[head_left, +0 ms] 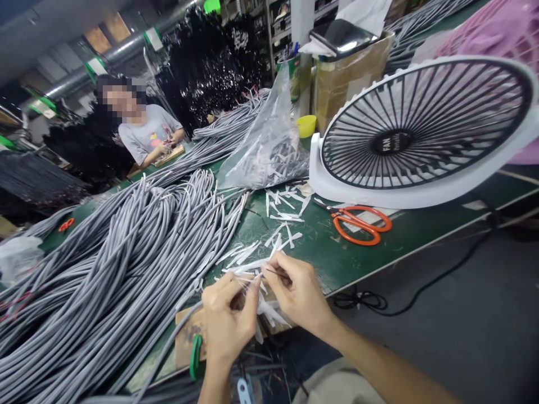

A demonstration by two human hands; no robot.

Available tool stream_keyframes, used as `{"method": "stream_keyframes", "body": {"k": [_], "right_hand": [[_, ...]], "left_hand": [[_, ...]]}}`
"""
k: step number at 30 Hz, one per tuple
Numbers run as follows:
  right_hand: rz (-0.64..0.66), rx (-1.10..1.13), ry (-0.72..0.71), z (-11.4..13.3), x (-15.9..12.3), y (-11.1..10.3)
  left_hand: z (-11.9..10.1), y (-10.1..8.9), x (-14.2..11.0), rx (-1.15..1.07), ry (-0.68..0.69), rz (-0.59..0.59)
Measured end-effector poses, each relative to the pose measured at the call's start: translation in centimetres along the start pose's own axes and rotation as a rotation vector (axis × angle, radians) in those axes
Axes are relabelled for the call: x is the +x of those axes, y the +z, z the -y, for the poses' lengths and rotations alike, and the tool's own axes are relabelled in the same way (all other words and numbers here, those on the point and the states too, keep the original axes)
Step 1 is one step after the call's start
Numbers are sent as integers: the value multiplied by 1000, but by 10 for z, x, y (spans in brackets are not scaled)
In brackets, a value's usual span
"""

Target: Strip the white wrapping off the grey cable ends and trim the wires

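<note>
Over the near edge of the table, my left hand (pixel 229 317) and my right hand (pixel 300 289) meet almost fingertip to fingertip. My left thumb and fingers pinch fine pale strands and thin wires, which seem to come from a grey cable (pixel 190 315) running in under that hand. The right thumb and forefinger are closed on a thin dark wire (pixel 275 271) beside the strands. White strips (pixel 272 311) hang and lie just below my fingers. A wooden board (pixel 189 339) sits beneath my left hand, with a green clip-like piece (pixel 196 356) at its edge.
Bundled grey cables (pixel 105 280) cover the left side. Orange-handled scissors (pixel 362 224) lie to the right, before a white fan (pixel 396 140). A clear bag (pixel 269 151) of strips stands behind loose white strips (pixel 288 205). A co-worker (pixel 147 129) sits across the table.
</note>
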State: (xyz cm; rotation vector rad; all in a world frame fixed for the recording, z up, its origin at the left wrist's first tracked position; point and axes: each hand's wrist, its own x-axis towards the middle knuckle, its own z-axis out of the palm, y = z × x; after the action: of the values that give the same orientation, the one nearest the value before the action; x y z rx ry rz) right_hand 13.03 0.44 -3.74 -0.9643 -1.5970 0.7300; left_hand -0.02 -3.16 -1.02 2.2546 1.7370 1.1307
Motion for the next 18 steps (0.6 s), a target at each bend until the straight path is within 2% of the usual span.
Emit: {"method": "stream_keyframes", "body": {"k": [4,8,10,13,18], "right_hand": [[69,56,30,0,3,-1],[174,313,182,-3,3,-3],[129,446,277,-5,3,-4],[2,522,389,-6,4,-4],[115,610,428,-7,6,-2]], "left_hand": [[-1,0,-1,2,-29,-32],[0,0,0,-28,-114,-91],[2,0,2,-49,-152,-114],[5,0,5,-132,-130,-80],[7,-1,8,-239,-44,11]]}}
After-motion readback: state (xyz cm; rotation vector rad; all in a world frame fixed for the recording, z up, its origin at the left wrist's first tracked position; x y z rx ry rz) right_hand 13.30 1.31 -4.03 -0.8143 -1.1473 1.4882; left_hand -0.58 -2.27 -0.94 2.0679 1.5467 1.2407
